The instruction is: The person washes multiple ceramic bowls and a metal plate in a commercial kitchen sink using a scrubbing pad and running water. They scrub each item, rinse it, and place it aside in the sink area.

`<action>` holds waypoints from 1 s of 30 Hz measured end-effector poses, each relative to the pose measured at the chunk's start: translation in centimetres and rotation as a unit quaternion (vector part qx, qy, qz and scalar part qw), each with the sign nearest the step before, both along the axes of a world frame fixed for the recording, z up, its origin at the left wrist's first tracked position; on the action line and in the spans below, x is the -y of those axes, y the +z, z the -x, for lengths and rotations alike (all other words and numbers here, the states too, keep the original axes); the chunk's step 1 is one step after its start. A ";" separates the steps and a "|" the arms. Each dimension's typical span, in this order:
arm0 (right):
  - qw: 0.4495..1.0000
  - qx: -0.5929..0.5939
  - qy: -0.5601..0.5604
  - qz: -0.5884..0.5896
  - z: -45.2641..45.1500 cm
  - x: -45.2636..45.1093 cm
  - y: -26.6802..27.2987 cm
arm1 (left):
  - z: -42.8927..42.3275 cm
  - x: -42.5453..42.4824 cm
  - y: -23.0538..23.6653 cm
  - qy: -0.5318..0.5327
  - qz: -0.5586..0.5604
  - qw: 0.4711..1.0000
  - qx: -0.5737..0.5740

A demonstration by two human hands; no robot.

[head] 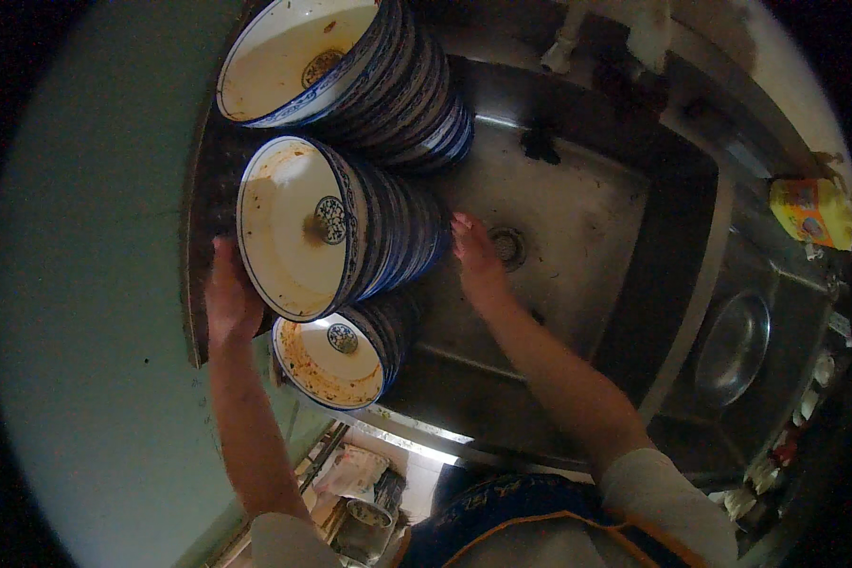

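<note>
Three stacks of blue-and-white patterned bowls stand at the left side of a metal sink [561,206]. The top bowl of the middle stack [284,234] is stained and has a dark smear near its round printed mark. My left hand [234,298] is at the left side of this stack, fingers partly behind the rim. My right hand [477,248] is at its right side, near the lower bowls; whether it touches them is unclear. The far stack [341,71] has cloudy liquid in its top bowl. Food residue rings the top bowl of the near stack [330,362].
A drain strainer [506,247] lies in the sink floor. On the ledge at right are an oval metal dish [733,348] and a yellow labelled container [813,211]. A green wall [99,270] borders the left. Containers [369,522] sit low down near the bottom.
</note>
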State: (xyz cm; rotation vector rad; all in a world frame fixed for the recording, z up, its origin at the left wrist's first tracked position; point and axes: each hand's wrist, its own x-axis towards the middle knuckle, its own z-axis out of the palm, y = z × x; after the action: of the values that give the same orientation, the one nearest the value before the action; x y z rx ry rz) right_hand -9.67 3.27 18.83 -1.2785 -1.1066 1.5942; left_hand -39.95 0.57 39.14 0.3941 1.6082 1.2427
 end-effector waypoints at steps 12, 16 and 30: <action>0.991 0.017 -0.016 -0.130 4.0 -2.4 13.2 | -0.4 2.9 -0.8 0.076 0.020 0.993 -0.087; 0.992 0.000 -0.124 -0.031 2.6 0.5 5.0 | 3.0 9.8 -1.9 0.092 0.024 0.979 -0.183; 0.914 0.022 0.268 0.304 8.2 11.4 -21.5 | 1.3 19.0 -7.7 0.178 0.157 0.964 0.120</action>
State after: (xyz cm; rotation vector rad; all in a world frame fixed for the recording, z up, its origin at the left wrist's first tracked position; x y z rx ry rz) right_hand -17.85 -8.14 -2.65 -1.4755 -1.0861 2.4739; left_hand -41.28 -18.41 31.42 -0.2493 1.6705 1.2152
